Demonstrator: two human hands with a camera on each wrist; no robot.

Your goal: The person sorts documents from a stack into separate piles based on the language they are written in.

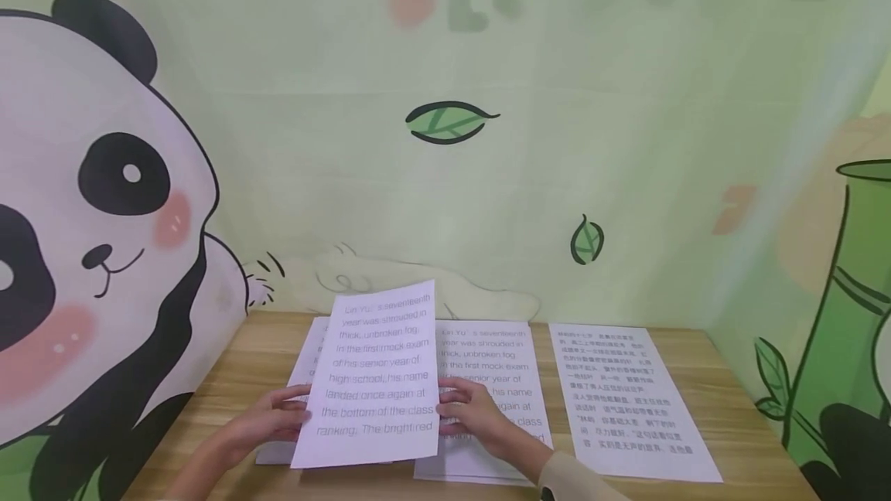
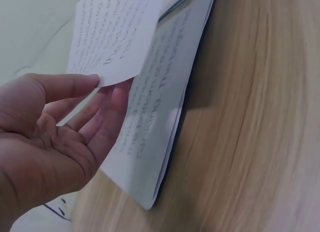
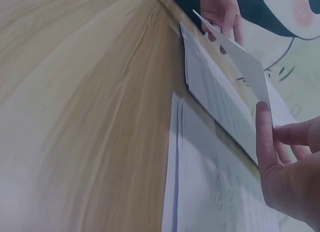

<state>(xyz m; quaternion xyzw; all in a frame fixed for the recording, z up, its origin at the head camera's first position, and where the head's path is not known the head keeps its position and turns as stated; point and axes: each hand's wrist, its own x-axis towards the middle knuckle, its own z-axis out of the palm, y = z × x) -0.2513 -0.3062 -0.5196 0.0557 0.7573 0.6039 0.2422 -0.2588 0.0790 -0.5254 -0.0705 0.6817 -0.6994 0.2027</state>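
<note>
A white sheet of paper (image 1: 376,377) with large printed English text is held up above the table, tilted toward me. My left hand (image 1: 271,417) pinches its left edge between thumb and fingers, as the left wrist view shows on the sheet's corner (image 2: 122,67). At the opposite edge, my right hand (image 1: 480,414) grips the paper, thumb on one face and fingers on the other. Beneath the raised sheet lies a left paper stack (image 1: 274,453), mostly hidden in the head view. Beside it, a middle paper stack (image 1: 518,366) bears the same text and is partly covered by my right hand.
A separate sheet with Chinese text (image 1: 633,400) lies at the right on the wood-grain table (image 1: 738,408). Behind the table hangs a pale green backdrop (image 1: 313,138) with a panda, leaves and bamboo. Bare wood (image 2: 250,117) runs along the table's near side.
</note>
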